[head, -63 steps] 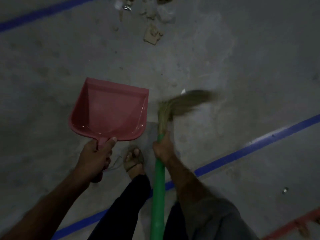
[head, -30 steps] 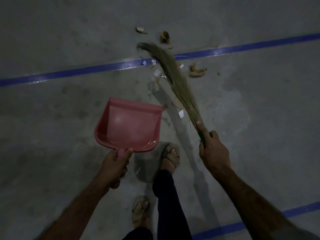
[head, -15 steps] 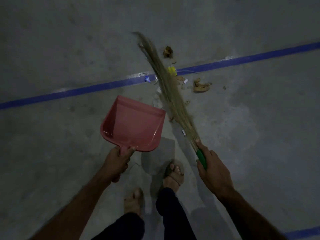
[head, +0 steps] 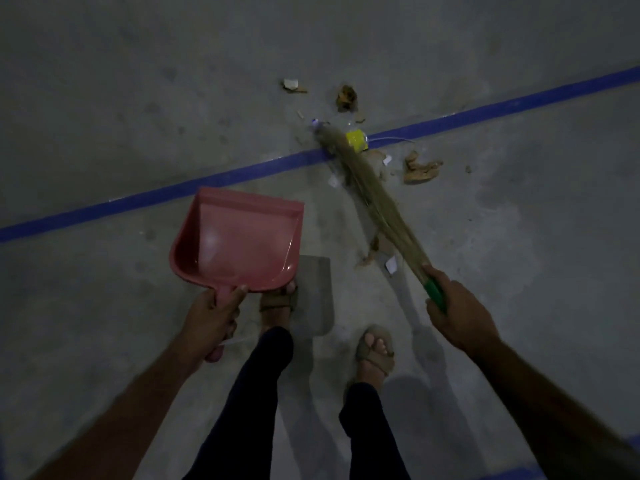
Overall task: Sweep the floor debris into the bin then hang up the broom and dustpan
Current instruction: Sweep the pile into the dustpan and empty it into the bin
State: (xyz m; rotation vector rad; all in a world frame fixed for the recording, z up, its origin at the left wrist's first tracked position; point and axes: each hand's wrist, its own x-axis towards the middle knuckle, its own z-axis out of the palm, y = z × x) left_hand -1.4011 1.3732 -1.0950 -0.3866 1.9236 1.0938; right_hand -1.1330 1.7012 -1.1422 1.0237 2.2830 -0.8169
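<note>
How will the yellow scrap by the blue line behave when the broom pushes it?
The yellow scrap looks thin and crumpled, so probably light and apt to skid. The broom bristles look long and floppy, so they may bend over it. It seems flattish, so unlikely to roll.

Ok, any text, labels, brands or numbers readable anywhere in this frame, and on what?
None readable.
Yellow wrapper by the broom tip: any print is too blurred to read.
Small white scraps on the floor: too small to tell.
Red dustpan: no marking visible.
</note>
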